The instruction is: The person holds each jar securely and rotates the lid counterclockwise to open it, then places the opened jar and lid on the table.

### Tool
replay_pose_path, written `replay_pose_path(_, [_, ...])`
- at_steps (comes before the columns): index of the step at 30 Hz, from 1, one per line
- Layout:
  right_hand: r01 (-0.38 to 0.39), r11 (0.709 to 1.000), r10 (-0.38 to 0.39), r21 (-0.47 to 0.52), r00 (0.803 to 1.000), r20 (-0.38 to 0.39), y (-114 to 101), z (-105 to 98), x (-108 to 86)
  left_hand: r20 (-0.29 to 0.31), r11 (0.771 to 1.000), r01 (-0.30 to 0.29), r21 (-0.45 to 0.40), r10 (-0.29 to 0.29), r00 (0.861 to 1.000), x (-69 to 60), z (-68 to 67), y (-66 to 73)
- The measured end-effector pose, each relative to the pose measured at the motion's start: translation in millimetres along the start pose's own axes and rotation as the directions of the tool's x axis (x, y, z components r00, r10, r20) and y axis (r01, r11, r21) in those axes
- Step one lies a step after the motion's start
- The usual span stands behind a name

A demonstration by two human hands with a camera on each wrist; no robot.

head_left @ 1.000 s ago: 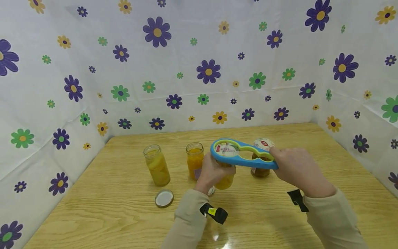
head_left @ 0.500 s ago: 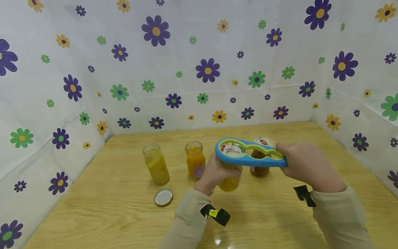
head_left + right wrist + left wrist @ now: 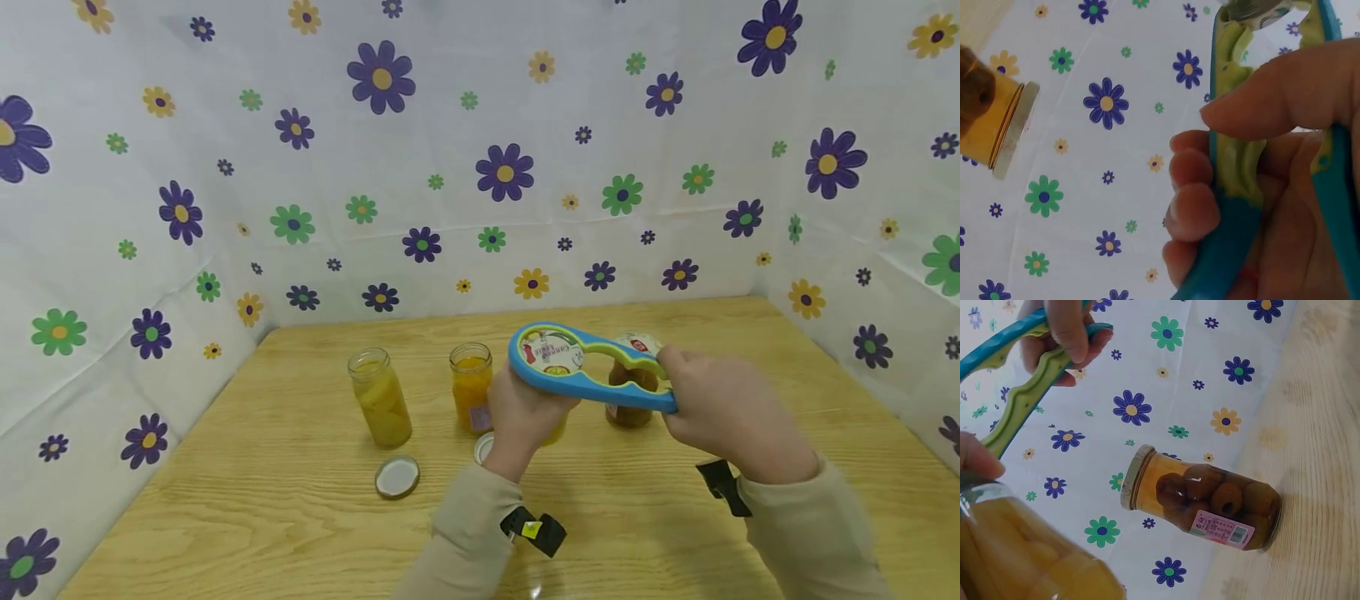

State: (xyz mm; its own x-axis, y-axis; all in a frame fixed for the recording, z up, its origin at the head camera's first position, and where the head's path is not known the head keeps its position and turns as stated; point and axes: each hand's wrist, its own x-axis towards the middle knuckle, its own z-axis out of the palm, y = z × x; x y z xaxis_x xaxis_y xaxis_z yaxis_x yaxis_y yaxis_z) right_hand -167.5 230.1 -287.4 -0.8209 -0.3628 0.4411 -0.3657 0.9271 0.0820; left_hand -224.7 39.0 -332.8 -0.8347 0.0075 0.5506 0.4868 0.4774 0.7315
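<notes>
My left hand point(image 3: 525, 412) grips a glass jar of yellow fruit point(image 3: 1035, 550), held above the table; in the head view the hand hides most of it. Around its printed lid point(image 3: 552, 352) sits the wide loop of a blue and lime-green jar opener point(image 3: 577, 385). With fingers curled round the handle end of that opener, my right hand point(image 3: 731, 412) holds it from the right. Behind the opener stands a lidded jar of dark round fruit point(image 3: 1210, 503), upright on the table and touched by neither hand.
Two lidless jars stand to the left: a tall one of pale yellow fruit point(image 3: 381, 402) and one of orange fruit point(image 3: 471, 392). A loose lid point(image 3: 397, 477) lies in front of them. Another lid point(image 3: 483, 448) is partly behind my left wrist. Flowered cloth point(image 3: 420, 167) surrounds the wooden table point(image 3: 300, 517).
The opener and both hands shifted slightly right, then back left. My left hand has turned on the jar, now covering more of it. The printed lid shows at a different angle.
</notes>
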Motion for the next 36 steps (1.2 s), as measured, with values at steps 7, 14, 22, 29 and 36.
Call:
replay_pose_path(7, [-0.01,1.0,0.009,-0.02,0.999,-0.047,-5.6,1.9,2.6,-0.116,0.998,-0.032,0.056,0.038,0.993,1.3,1.4,-1.8])
replay_pose_path(14, [-0.012,1.0,0.01,-0.018,0.996,-0.091,-6.1,3.0,5.2,-0.114,0.998,-0.033,0.052,0.039,0.993,4.4,1.3,-1.5])
replay_pose_path(22, [-0.009,0.999,0.003,-0.042,0.988,-0.157,-8.2,4.5,7.2,-0.141,0.999,-0.031,0.021,0.034,0.989,7.0,1.3,-1.9])
replay_pose_path(29, [-0.023,0.999,0.017,-0.039,0.991,-0.129,-8.4,6.8,1.3,-0.132,0.999,-0.03,0.01,0.031,0.991,0.5,4.5,-4.1])
replay_pose_path(36, [0.043,0.995,-0.061,-0.088,0.978,-0.201,-5.7,6.0,5.6,-0.165,0.996,-0.089,0.022,0.092,0.982,1.8,0.2,-4.3])
